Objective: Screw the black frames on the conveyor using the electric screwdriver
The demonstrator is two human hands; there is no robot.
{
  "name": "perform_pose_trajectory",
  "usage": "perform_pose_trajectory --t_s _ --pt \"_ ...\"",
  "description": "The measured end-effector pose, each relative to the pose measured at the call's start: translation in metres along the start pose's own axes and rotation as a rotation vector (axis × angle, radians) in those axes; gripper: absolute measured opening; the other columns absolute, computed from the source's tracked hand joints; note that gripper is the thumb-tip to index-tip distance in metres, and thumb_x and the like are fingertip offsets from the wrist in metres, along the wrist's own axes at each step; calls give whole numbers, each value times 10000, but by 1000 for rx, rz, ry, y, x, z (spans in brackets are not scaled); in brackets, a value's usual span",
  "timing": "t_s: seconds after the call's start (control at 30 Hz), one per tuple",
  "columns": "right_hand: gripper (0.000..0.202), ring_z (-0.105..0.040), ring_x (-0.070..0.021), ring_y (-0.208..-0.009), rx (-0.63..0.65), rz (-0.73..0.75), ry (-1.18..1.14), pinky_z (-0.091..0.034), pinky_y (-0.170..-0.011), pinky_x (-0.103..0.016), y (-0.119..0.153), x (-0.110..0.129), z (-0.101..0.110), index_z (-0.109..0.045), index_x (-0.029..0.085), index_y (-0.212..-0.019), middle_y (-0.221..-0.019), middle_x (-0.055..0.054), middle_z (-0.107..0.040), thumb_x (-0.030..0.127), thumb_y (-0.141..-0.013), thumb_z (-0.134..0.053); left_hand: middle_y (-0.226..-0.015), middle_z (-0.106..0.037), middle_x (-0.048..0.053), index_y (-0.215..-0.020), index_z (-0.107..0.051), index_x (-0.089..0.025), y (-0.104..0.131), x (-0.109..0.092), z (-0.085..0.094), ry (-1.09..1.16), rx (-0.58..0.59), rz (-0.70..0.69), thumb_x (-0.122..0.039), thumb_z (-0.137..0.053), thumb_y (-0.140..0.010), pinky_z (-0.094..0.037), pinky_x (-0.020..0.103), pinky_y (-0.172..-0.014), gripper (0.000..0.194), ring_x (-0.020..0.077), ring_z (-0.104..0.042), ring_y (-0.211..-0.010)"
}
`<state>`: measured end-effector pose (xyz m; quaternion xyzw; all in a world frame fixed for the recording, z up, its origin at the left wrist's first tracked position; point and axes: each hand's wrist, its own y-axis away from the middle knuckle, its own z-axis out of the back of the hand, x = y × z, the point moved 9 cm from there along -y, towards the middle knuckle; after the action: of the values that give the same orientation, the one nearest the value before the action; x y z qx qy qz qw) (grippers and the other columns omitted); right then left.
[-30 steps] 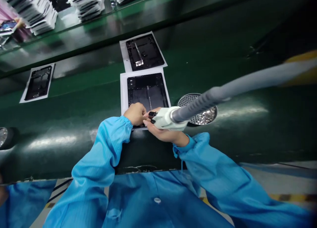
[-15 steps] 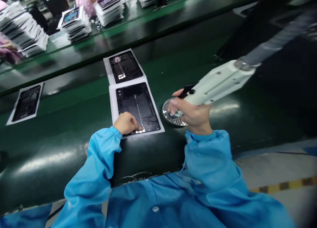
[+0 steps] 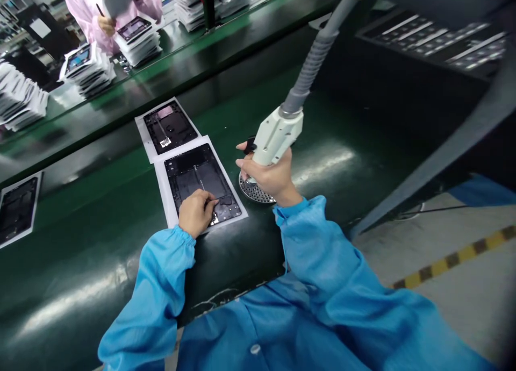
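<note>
In front of me lies an open dark tablet housing (image 3: 189, 172) on a white sheet (image 3: 162, 193). My left hand (image 3: 196, 212) rests over its near part, thumb and fingers pinched together beside the ribbon strip; what they hold, if anything, is hidden. My right hand (image 3: 276, 177) is wrapped round a white handheld tool (image 3: 278, 134) fed by a grey corrugated hose (image 3: 311, 67). Below the grip, the tool's round perforated metal plate (image 3: 260, 193) sits close to the bench, just right of the sheet. I cannot tell whether it touches.
A second housing (image 3: 177, 126) lies behind the first, and another (image 3: 18, 207) at far left on the green bench (image 3: 100, 226). Piles of sheets and housings (image 3: 86, 72) stand on the back ledge. A co-worker's pink sleeves (image 3: 86, 13) show there. A grey bar (image 3: 435, 145) slants at right.
The view has turned, so the bench things appear further left. My left fingers have shifted up slightly from the bright part at the housing's near edge. The tool now stands more upright.
</note>
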<state>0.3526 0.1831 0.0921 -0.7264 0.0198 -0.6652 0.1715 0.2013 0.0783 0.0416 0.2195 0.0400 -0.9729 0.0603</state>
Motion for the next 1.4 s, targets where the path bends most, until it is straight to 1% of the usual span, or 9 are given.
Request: perform_pose_trajectory --t_s 0.1,0.27,0.4,0.53,0.8,1.1,1.2,1.3,1.4 --pt "145 -563 -150 -457 -35 21 -14 -540 -526 -350 -6 -2 0 -615 211 -795 -472 52 -538 185 -667 -677 -872 -652 32 -841 -647 -206 2 -3 -2 -85 24 0 -240 -548 -899 -452 283 -688 119 187 -636 -792" --pt "148 -658 -187 -598 -54 104 -63 -570 -579 -332 -10 0 -1 -627 209 -774 -440 55 -541 152 -647 -677 -995 -638 24 -945 -605 -231 4 -8 -6 -207 124 27 -317 -446 -958 -436 293 -663 182 194 -644 -795" --pt "131 -572 -132 -441 -46 84 -74 -542 -503 -305 -10 -2 -3 -625 211 -746 -428 76 -546 145 -641 -669 -995 -635 23 -957 -595 -233 5 -10 -5 -201 118 17 -320 -435 -964 -436 298 -663 182 199 -643 -797" --pt "126 -500 -100 -360 -35 61 -79 -494 -433 -279 -10 -5 -6 -640 202 -746 -417 89 -544 156 -633 -670 -930 -639 33 -893 -621 -217 3 -7 -3 -126 71 -18 -308 -489 -941 -451 291 -688 167 192 -634 -793" --pt "120 -500 -93 -358 -22 80 -85 -488 -425 -266 -10 -6 -7 -642 195 -721 -411 94 -537 152 -615 -678 -775 -662 21 -818 -636 -186 0 3 6 94 -66 -26 -227 -548 -889 -475 254 -691 120 148 -611 -696" --pt "143 -507 -98 -366 5 75 -60 -504 -441 -281 -10 -9 -8 -640 194 -748 -432 84 -538 113 -635 -671 -717 -666 14 -795 -642 -185 4 5 8 156 -155 -29 -239 -557 -874 -476 237 -639 128 139 -621 -660" --pt "137 -504 -99 -373 24 61 -52 -491 -422 -275 -11 -11 -11 -631 195 -747 -441 80 -529 118 -641 -674 -738 -682 12 -830 -652 -186 7 7 14 194 -239 -50 -283 -540 -893 -479 226 -635 161 128 -630 -662" --pt "136 -493 -97 -373 76 39 -41 -480 -402 -275 -13 -13 -17 -627 193 -753 -463 72 -525 126 -648 -681 -796 -706 30 -872 -667 -184 5 15 26 134 -342 -35 -317 -533 -899 -492 243 -651 191 140 -645 -691" --pt "139 -498 -102 -388 111 35 -17 -507 -429 -297 -14 -15 -20 -624 193 -769 -484 66 -521 150 -661 -700 -966 -727 74 -954 -676 -177 0 21 33 43 -389 -51 -313 -536 -901 -510 323 -833 203 201 -670 -922"
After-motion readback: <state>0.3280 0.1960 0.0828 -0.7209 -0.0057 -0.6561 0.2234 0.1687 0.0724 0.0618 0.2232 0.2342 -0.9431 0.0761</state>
